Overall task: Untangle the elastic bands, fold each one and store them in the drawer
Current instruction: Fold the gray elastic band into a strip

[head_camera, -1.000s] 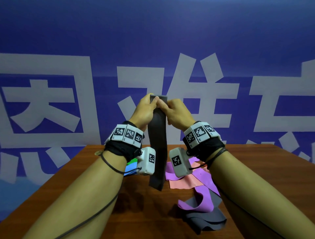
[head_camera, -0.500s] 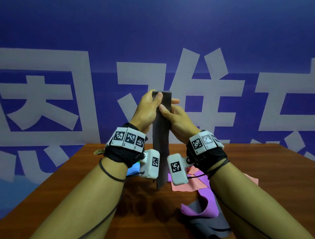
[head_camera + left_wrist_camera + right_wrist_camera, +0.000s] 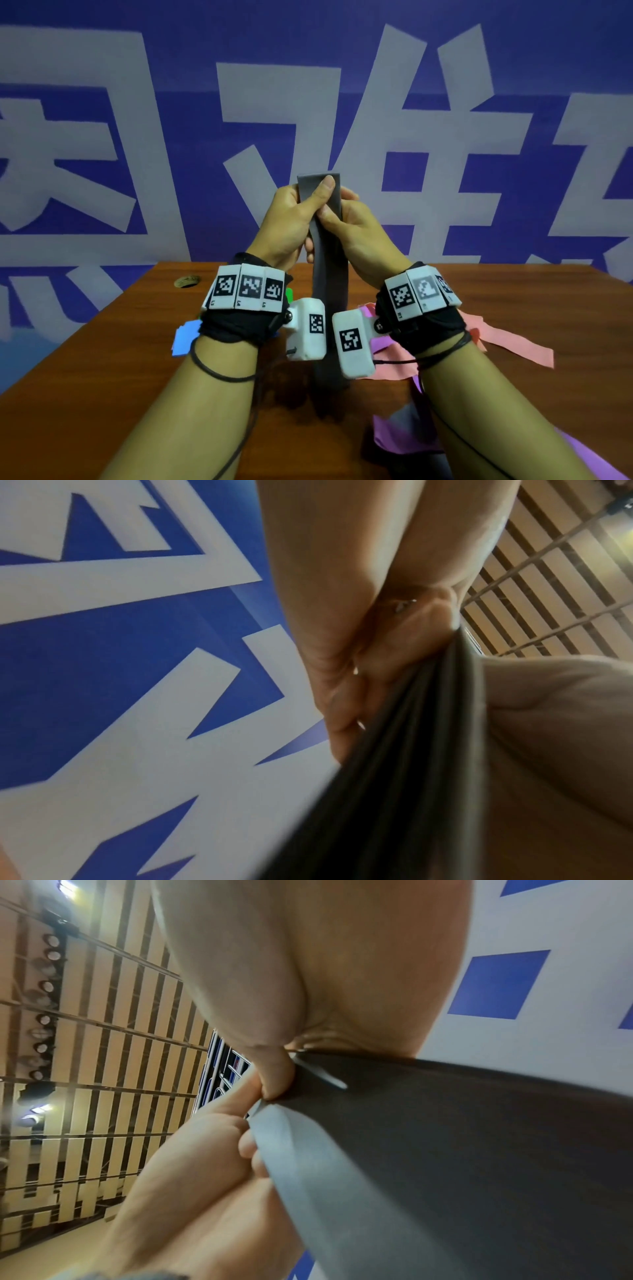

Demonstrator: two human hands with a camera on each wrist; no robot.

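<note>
A grey elastic band (image 3: 330, 284) hangs folded lengthwise in front of me, its top end raised above the table and its lower end reaching the table (image 3: 102, 377). My left hand (image 3: 294, 219) pinches the top of the band, thumb on the near face. My right hand (image 3: 349, 222) grips the band just below, thumb across it. The left wrist view shows the grey band (image 3: 394, 750) running from my curled fingers (image 3: 342, 691). In the right wrist view the grey band (image 3: 445, 1137) is pinched between thumb and fingers. No drawer is in view.
On the wooden table lie a pink band (image 3: 507, 339), a purple band (image 3: 404, 435), another grey piece (image 3: 411, 462) and a blue and green band (image 3: 185, 337) behind my left wrist. A small brass disc (image 3: 186, 281) sits near the far left edge.
Both hands have drawn closer together on the grey band's top end. My right thumb slid down below the left thumb. The view has tilted down slightly.
</note>
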